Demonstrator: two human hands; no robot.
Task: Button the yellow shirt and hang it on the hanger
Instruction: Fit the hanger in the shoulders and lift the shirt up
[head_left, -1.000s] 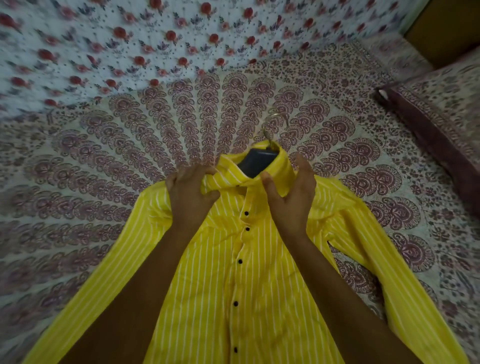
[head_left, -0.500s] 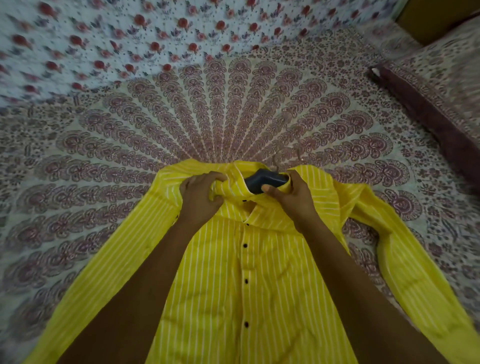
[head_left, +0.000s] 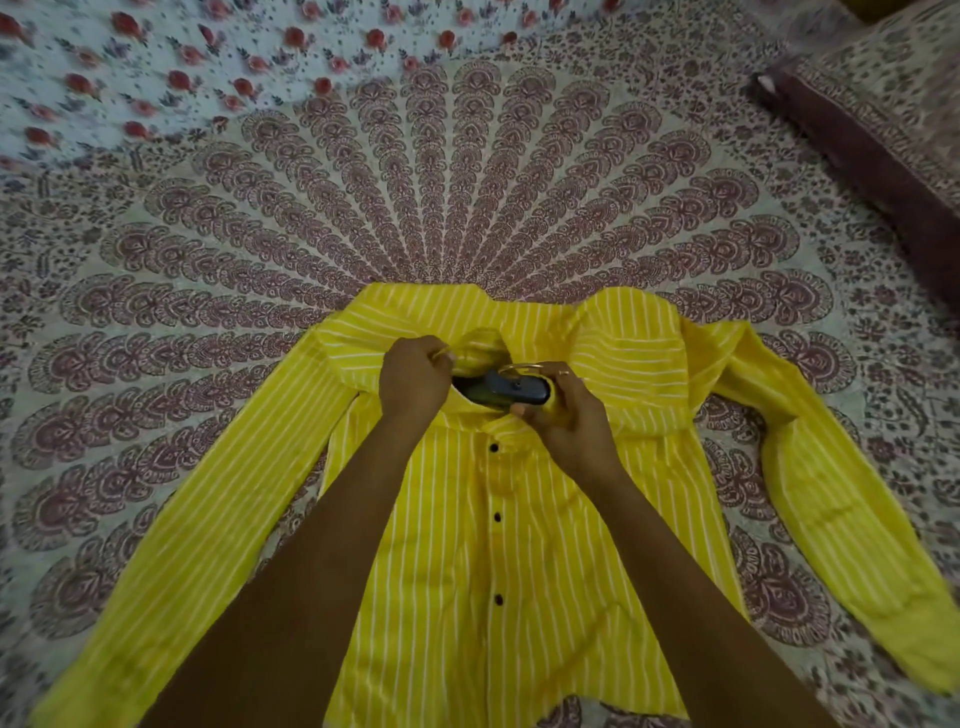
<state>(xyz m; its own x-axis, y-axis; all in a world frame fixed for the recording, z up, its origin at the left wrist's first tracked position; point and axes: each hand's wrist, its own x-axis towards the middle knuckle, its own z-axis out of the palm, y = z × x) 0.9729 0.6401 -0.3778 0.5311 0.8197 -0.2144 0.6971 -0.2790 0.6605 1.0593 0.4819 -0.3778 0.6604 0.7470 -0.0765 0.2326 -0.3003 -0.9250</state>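
Shirt (head_left: 498, 545), yellow striped, lies buttoned on the bed (head_left: 467, 197), collar toward its far edge. Left hand (head_left: 413, 382) pinches the collar; right hand (head_left: 563, 415) pinches the opposite side, nearer the dark hanger (head_left: 501, 395), apparently inside the neck.

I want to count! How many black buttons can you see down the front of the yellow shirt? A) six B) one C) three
C: three black buttons show down the front of the yellow shirt, the top button, the middle button and the lowest button.
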